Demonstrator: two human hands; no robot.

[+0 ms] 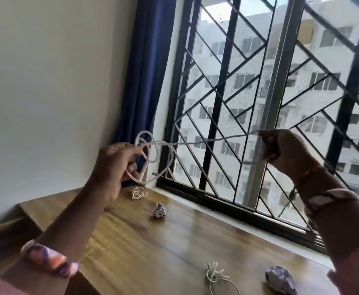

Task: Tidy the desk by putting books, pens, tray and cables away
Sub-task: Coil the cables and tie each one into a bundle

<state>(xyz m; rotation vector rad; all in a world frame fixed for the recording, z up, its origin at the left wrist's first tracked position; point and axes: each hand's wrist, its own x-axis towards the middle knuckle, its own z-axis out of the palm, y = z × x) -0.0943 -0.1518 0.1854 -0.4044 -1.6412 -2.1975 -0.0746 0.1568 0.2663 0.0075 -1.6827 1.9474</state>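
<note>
White cable point(153, 154) mid-frame, partly coiled: left hand point(112, 167) pinches the loops, right hand point(285, 150) pinches the free run. Two cable bundles point(138, 193) point(215, 275) and crumpled papers point(160, 210) remain on desk point(153, 241).

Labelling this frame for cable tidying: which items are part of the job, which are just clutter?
In the job:
white cable, held by left hand and right hand
far cable bundle
near cable bundle

Lying about:
small paper ball
large paper ball
</note>
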